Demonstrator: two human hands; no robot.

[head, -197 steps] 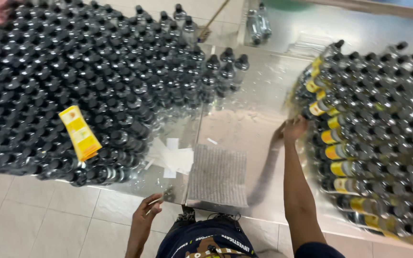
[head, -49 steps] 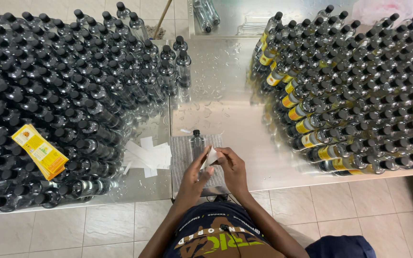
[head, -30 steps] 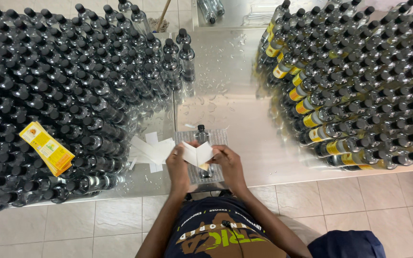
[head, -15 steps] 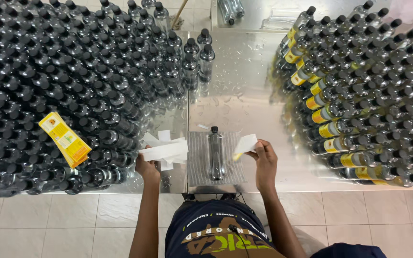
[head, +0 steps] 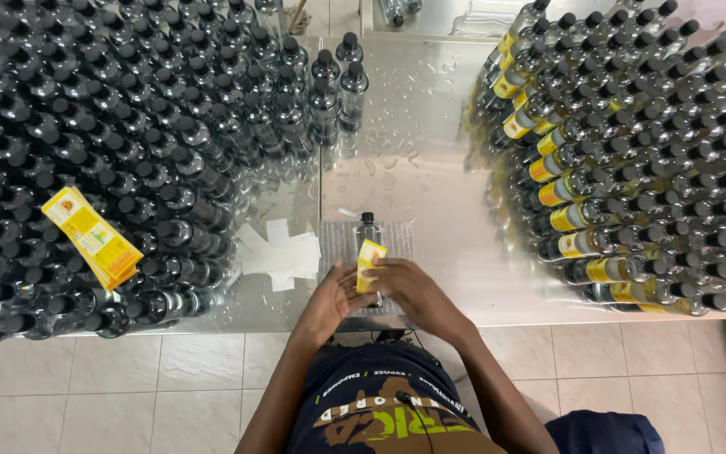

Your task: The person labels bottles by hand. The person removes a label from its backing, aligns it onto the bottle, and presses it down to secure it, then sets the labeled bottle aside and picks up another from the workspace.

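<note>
A clear bottle with a black cap (head: pixel 368 229) lies on a grey ribbed mat (head: pixel 339 242) at the near edge of the steel table (head: pixel 430 210). A yellow label (head: pixel 369 262) rests along the bottle's body. My left hand (head: pixel 328 298) and my right hand (head: pixel 407 286) both press on the bottle, fingers on the label from either side. Most of the bottle's body is hidden under my hands.
Several unlabelled black-capped bottles (head: pixel 128 143) crowd the left of the table, with a stack of yellow labels (head: pixel 92 238) on top. Yellow-labelled bottles (head: pixel 632 160) fill the right. White backing papers (head: pixel 277 256) lie left of the mat. Tiled floor is below.
My left hand dropped the white backing paper onto the pile and came back to the bottle. My right hand brought the peeled label onto the bottle; both hands now press it there.
</note>
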